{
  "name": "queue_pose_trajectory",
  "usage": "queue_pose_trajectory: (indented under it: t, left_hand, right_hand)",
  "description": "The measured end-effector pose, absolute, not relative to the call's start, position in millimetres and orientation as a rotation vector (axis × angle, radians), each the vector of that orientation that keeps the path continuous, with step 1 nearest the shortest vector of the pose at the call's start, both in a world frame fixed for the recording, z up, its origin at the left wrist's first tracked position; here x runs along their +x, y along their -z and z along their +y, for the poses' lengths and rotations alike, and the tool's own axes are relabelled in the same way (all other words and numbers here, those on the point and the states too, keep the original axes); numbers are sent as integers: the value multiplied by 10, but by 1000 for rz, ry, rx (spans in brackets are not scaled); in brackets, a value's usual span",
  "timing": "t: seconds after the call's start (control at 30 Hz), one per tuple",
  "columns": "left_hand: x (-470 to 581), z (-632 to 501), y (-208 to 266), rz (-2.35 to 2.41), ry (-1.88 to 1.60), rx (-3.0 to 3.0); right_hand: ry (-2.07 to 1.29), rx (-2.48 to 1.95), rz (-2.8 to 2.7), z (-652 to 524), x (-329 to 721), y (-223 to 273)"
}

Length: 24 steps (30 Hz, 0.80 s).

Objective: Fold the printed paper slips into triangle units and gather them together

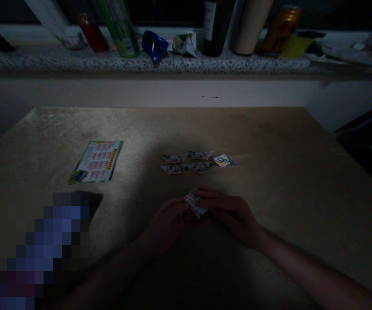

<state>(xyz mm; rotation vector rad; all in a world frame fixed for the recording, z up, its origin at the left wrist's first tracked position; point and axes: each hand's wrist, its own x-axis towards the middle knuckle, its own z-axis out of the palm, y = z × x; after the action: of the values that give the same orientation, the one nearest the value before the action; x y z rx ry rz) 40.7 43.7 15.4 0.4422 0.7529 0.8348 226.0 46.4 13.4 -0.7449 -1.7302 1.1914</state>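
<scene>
A small piece of folded printed paper (196,203) is held between both hands above the near middle of the table. My left hand (169,219) grips its left and lower side, fingers partly beneath it. From the right, my right hand (234,212) lays its fingers over the paper's upper right side, closed against it. Just beyond the hands several little folded paper boats (174,168) lie in two rows. At the right end of those rows sits a flatter diamond-shaped folded paper (224,161).
Left on the table (289,137) lies a stack of printed sheets (97,161). A blurred-out blue object (53,232) is at lower left. Behind, a granite sill (179,62) carries a green bottle (121,34), a dark bottle (216,30), a golden can (279,32) and crumpled wrappers.
</scene>
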Motion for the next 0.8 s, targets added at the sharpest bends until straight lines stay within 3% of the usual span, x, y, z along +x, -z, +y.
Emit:
queue_pose_trajectory:
  t: [0.5,0.8]
  left_hand:
    - [417,439,-121,857,-759,651]
    - [366,471,-236,1034,-628,1157]
  right_hand:
    - [-1151,-705,-1739,438,2249,-117]
    - [-1227,-1196,-1396,463,2180,-126]
